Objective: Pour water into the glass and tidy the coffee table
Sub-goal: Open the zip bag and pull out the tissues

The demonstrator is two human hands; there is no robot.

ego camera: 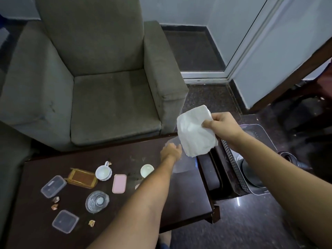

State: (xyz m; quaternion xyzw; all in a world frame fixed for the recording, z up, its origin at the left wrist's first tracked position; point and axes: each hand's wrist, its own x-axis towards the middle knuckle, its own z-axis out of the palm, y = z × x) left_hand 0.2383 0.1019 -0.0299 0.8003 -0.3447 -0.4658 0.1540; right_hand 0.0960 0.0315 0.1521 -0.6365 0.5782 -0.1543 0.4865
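Note:
My right hand (222, 125) pinches a crumpled white paper tissue (195, 131) in the air above the right end of the dark coffee table (181, 200). Just to its lower left, my left hand (170, 150) is blurred and grips a faint clear plastic sheet (185, 163) that hangs over the table. On the table stand a white cup on a saucer (103, 172), a small white bowl (147, 170) and a glass dish (97, 201). No water vessel is in view.
Two clear plastic boxes (53, 186) (65, 221), an amber glass tray (81, 178), a pink flat case (119, 183) and several crumpled scraps (56, 199) lie on the table. A grey armchair (107, 97) stands behind it. A bin (251, 175) sits on the floor at the right.

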